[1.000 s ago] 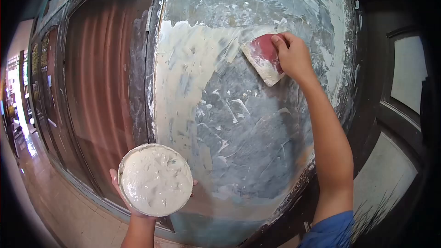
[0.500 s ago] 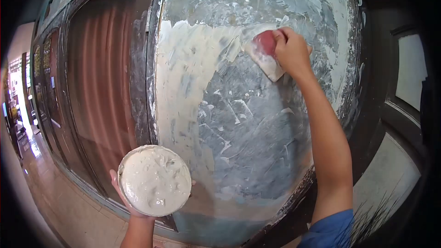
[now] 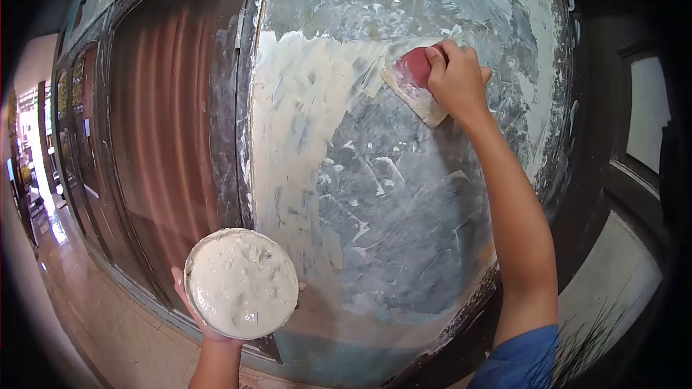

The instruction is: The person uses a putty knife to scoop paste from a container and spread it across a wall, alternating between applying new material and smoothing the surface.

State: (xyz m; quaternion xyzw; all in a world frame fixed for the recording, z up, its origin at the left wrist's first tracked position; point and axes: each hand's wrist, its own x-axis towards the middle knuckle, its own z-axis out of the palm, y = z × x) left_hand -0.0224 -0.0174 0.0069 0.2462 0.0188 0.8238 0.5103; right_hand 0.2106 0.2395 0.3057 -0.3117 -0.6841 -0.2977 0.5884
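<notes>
In my right hand (image 3: 461, 83) is a red putty knife (image 3: 414, 68), its blade smeared with cream putty and laid against the wall (image 3: 404, 223). The fingers are closed round its upper part. My left hand (image 3: 205, 324) holds up a round tub of putty (image 3: 241, 284) from below, tilted so its wet, lumpy top faces me. Most of the left fingers are hidden behind the tub. A cream band of spread putty (image 3: 285, 115) runs down the wall's left side and across to the blade; bare grey patches show below it.
To the left stands a dark-framed door or window with a reddish-brown curtain (image 3: 169, 115) behind glass. At right is a dark panelled door (image 3: 620, 180) with pale panels. A tiled floor (image 3: 108, 310) runs along the lower left.
The view has shifted slightly, so the wall sits a little further right. The putty knife stays against nearly the same spot, and the tub has barely moved.
</notes>
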